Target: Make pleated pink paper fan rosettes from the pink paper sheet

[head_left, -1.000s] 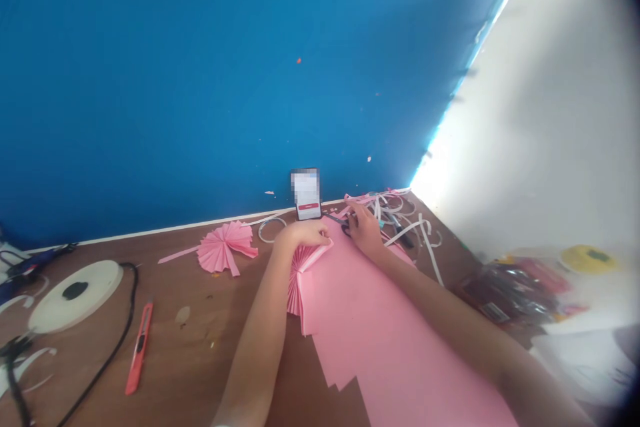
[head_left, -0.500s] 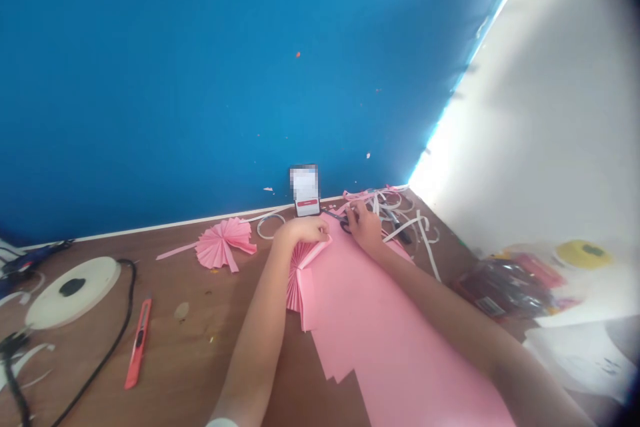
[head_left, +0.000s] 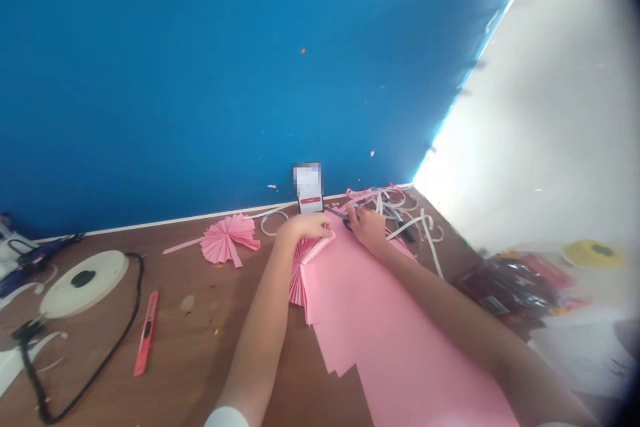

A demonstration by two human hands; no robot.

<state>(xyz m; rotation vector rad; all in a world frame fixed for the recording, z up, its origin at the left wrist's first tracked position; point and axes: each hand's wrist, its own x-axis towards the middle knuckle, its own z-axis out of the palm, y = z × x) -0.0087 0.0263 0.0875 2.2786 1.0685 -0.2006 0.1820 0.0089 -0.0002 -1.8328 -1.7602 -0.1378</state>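
Note:
My left hand (head_left: 316, 225) is closed on the upper edge of a pleated pink paper fan (head_left: 300, 277), which lies partly under my forearm. Just to the right, my right hand (head_left: 367, 225) reaches over dark-handled scissors (head_left: 345, 219), its fingertips at the handles; whether it grips them is hard to tell. Both hands are over a large sheet of pink paper (head_left: 390, 320) with a stepped cut edge. A second pleated pink fan (head_left: 227, 240), with a strip sticking out leftward, lies to the left on the brown table.
A phone (head_left: 309, 188) leans on the blue wall. White strips (head_left: 427, 240) tangle behind my right hand. Leftward lie a red cutter (head_left: 147, 333), a white disc (head_left: 100, 290) and a black cable (head_left: 113, 350). Plastic packets (head_left: 520, 283) sit at right.
The view has shifted slightly, so the table items appear a little farther right. My right hand has lowered slightly by the scissors; my left hand stays on the fan.

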